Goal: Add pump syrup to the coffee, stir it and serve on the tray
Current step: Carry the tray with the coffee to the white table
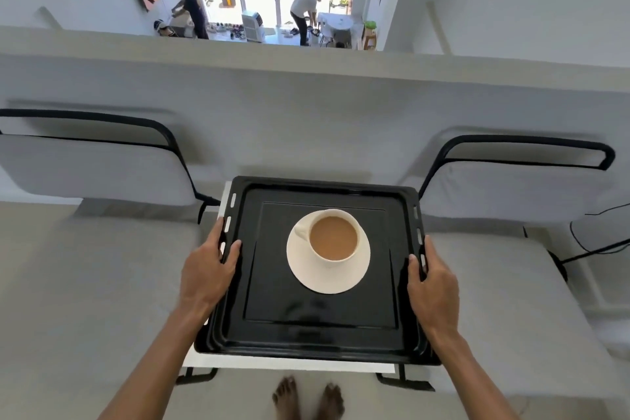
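A black metal tray (306, 337) lies over a small white table (289, 364). Near its middle stands a white cup of milky coffee (333, 237) on a white saucer (341, 280), upright, its handle pointing to the upper left. My left hand (208, 269) grips the tray's left rim, thumb on top. My right hand (431, 278) grips the right rim the same way. No syrup pump or spoon is in view.
Two grey cushioned seats with black tube frames flank the table, one at the left (92, 167) and one at the right (518, 181). A low white wall (306, 78) runs behind. My bare feet (308, 401) stand below the table. Two people work on the floor below.
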